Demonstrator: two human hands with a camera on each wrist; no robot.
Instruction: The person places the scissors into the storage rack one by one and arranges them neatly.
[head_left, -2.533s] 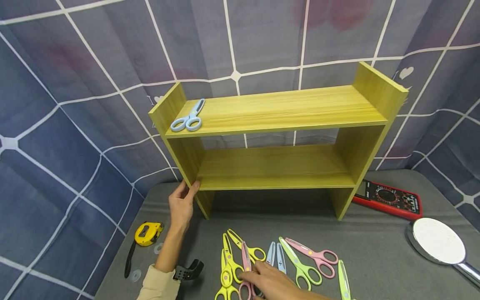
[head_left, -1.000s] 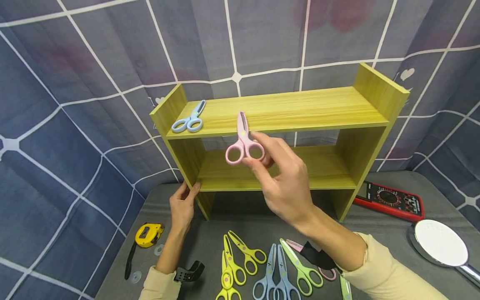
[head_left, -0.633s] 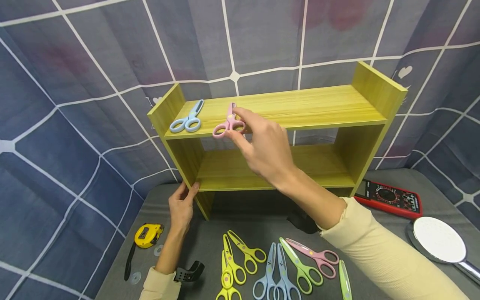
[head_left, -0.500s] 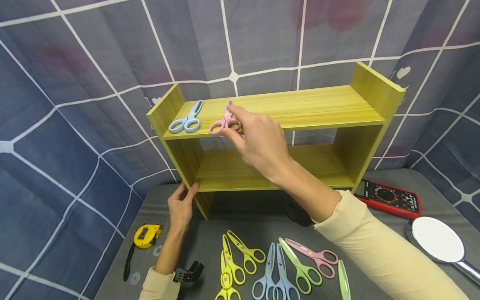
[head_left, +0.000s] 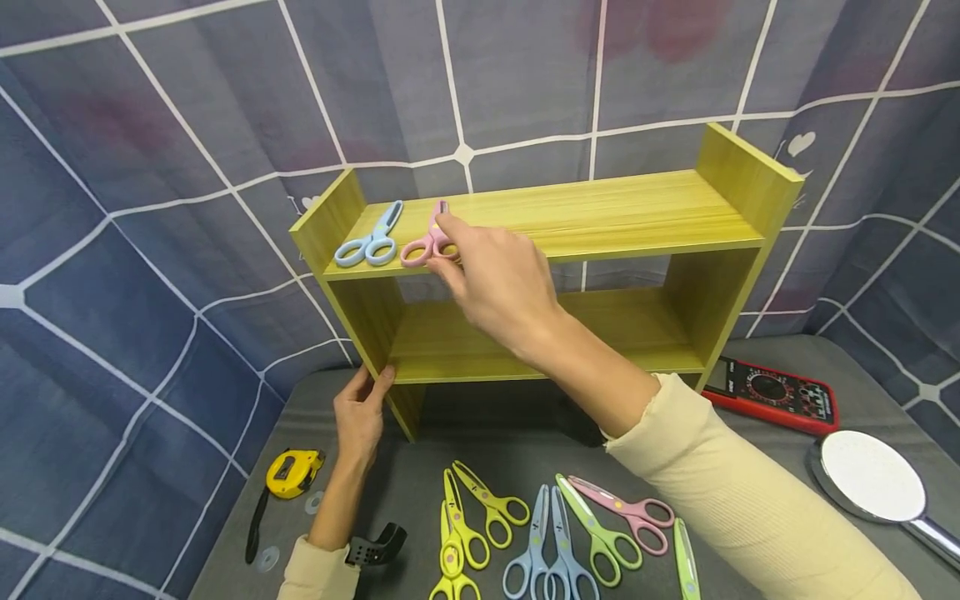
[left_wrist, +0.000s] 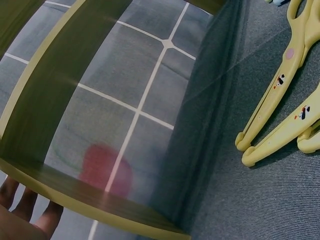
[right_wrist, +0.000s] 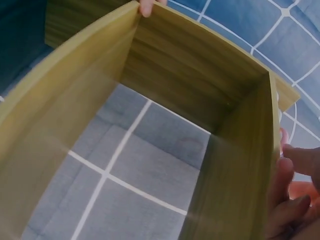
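With thumb and fingers, my right hand [head_left: 498, 283] pinches a pair of pink scissors [head_left: 430, 242] at the front left of the top board of a yellow-green wooden shelf [head_left: 570, 217]. Their blades point toward the back; part of the handle is hidden by the hand. Just to their left lies a pair of light blue scissors [head_left: 371, 243]. My left hand [head_left: 358, 417] grips the shelf's left side panel at the middle board, thumb in front. The left wrist view shows fingers [left_wrist: 49, 220] behind that panel. Only an edge of the pink scissors [right_wrist: 284, 135] shows in the right wrist view.
On the grey surface lie several yellow scissors [head_left: 491, 502], blue-grey scissors [head_left: 536, 546], green scissors [head_left: 596, 533] and pink scissors [head_left: 626, 510]. A yellow tape measure [head_left: 294, 473] lies left. A red multimeter [head_left: 776, 396] and a round white-faced object with a metal handle [head_left: 870, 477] lie right.
The right hand has picked pink scissors from the surface, lifted them and brought them left onto the top board beside the light blue pair. The left hand keeps its grip on the shelf.
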